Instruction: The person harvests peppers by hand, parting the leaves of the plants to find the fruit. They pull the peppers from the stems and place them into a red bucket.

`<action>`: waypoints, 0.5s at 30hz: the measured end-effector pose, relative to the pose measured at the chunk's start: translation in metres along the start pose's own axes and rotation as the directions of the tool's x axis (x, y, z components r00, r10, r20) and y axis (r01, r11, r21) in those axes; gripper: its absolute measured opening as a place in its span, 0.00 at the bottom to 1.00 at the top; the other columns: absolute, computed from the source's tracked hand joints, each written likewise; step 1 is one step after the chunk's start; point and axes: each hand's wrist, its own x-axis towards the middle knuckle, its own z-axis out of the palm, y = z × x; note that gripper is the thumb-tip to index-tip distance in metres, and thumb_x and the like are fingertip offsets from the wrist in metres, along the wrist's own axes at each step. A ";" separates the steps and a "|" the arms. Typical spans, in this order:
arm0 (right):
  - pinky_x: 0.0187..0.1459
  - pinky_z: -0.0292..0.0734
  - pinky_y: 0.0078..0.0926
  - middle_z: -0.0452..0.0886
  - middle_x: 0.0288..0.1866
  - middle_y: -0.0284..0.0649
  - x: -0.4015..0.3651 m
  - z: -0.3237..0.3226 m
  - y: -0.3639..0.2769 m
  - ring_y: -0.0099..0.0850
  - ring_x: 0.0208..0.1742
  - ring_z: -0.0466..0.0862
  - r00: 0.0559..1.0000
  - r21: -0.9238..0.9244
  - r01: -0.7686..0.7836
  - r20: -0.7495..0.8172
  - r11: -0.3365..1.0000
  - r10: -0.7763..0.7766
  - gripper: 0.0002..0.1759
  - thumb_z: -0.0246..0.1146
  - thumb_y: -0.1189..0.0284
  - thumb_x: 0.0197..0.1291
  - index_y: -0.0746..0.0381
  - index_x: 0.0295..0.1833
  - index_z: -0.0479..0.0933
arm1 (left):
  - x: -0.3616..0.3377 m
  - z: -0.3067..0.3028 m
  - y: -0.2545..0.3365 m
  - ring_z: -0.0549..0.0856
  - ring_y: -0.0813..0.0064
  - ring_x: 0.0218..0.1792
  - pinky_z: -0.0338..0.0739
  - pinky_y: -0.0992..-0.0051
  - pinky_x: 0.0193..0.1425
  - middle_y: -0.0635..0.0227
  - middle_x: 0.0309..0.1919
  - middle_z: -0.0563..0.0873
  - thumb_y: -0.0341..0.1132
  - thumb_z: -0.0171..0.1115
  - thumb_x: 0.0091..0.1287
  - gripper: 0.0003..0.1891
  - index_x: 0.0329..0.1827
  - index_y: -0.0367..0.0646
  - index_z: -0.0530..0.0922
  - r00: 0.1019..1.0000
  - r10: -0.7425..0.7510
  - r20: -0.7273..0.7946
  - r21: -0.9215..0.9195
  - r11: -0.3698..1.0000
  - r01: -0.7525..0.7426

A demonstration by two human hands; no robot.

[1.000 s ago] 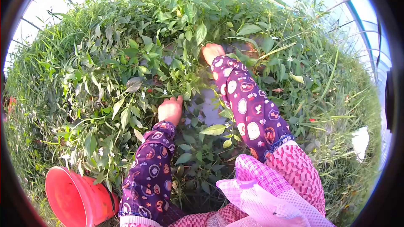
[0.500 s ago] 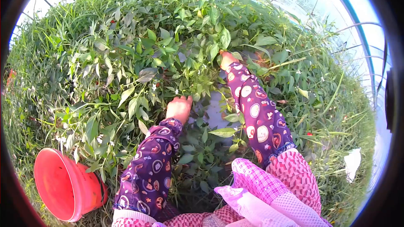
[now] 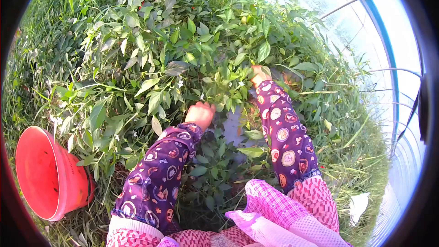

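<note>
My left hand (image 3: 201, 114) is at the near edge of leafy plants (image 3: 210, 71) that look like pepper plants with small white flowers. Its fingers are curled closed against the leaves, and whatever is in them is hidden. Farther out and to the right, my right hand (image 3: 260, 75) reaches in among the stems beside a yellowish-green leaf cluster. Leaves cover its fingers, so their grip does not show. Purple patterned sleeve covers are on both forearms. Greyish ground sheeting (image 3: 233, 126) shows between the arms.
A red bucket (image 3: 59, 174) lies tipped on the grass at the left, its mouth toward me. Pink checked cloth (image 3: 274, 206) hangs over my front. A white scrap (image 3: 358, 208) lies at right, near the plastic greenhouse wall (image 3: 388, 41) and its hoops.
My view has tilted down and turned slightly, so the bucket appears farther left and higher. Both hands stay at about the same spots in the foliage.
</note>
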 end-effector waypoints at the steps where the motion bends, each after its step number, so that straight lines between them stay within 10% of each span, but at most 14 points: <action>1: 0.43 0.78 0.37 0.83 0.43 0.49 0.005 0.018 0.020 0.42 0.41 0.84 1.000 -0.009 0.005 0.007 1.000 -0.005 0.19 0.60 0.59 0.58 0.60 0.50 0.79 | 0.000 0.000 -0.001 0.85 0.64 0.37 0.83 0.68 0.33 0.64 0.33 0.82 0.30 0.58 0.58 0.11 0.44 0.44 0.78 1.000 -0.008 -0.001 -0.010 1.000 0.008; 7: 0.38 0.78 0.35 0.85 0.38 0.45 -0.049 -0.066 -0.048 0.38 0.37 0.84 0.952 -0.431 0.238 0.280 0.871 -0.122 0.27 0.59 0.48 0.57 0.59 0.51 0.79 | 0.003 0.006 -0.001 0.85 0.64 0.36 0.83 0.67 0.33 0.65 0.32 0.83 0.30 0.58 0.58 0.10 0.43 0.44 0.78 0.999 0.005 -0.037 -0.047 0.999 -0.007; 8: 0.31 0.79 0.37 0.84 0.31 0.39 -0.053 -0.063 -0.057 0.38 0.24 0.81 0.986 -0.114 0.167 0.019 0.979 -0.166 0.14 0.61 0.61 0.56 0.50 0.48 0.81 | 0.004 0.009 -0.002 0.85 0.64 0.36 0.83 0.68 0.33 0.65 0.31 0.83 0.31 0.58 0.58 0.09 0.42 0.44 0.78 0.999 0.011 -0.043 -0.042 0.999 -0.013; 9: 0.20 0.74 0.32 0.82 0.30 0.41 -0.056 -0.079 -0.072 0.32 0.17 0.78 0.908 0.044 -0.364 0.238 0.931 0.344 0.12 0.58 0.65 0.59 0.54 0.47 0.81 | 0.003 0.011 -0.002 0.85 0.64 0.36 0.83 0.68 0.33 0.65 0.31 0.83 0.31 0.58 0.58 0.09 0.42 0.44 0.78 0.999 0.010 -0.045 -0.052 0.999 -0.012; 11: 0.15 0.71 0.26 0.80 0.28 0.39 -0.061 -0.098 -0.043 0.27 0.16 0.77 0.873 0.290 -0.273 0.475 0.917 0.109 0.13 0.56 0.65 0.62 0.57 0.48 0.80 | 0.004 0.013 -0.002 0.85 0.64 0.37 0.82 0.68 0.33 0.65 0.32 0.83 0.31 0.58 0.58 0.09 0.42 0.44 0.79 0.999 0.019 -0.051 -0.067 0.998 -0.022; 12: 0.15 0.71 0.23 0.81 0.27 0.37 -0.074 -0.101 -0.054 0.27 0.16 0.78 0.835 0.638 -0.528 0.510 0.561 0.206 0.14 0.55 0.62 0.65 0.59 0.48 0.78 | 0.003 0.011 -0.001 0.85 0.64 0.37 0.82 0.68 0.33 0.65 0.32 0.83 0.31 0.58 0.58 0.10 0.42 0.44 0.79 0.999 0.018 -0.041 -0.060 0.998 -0.020; 15: 0.15 0.70 0.19 0.82 0.28 0.37 -0.084 -0.097 -0.058 0.26 0.15 0.76 0.794 0.681 -0.603 0.464 0.416 0.392 0.13 0.56 0.63 0.64 0.61 0.44 0.78 | 0.003 0.007 0.000 0.85 0.64 0.37 0.82 0.67 0.34 0.64 0.32 0.83 0.31 0.58 0.58 0.10 0.43 0.44 0.79 0.999 0.027 -0.044 -0.068 0.997 -0.030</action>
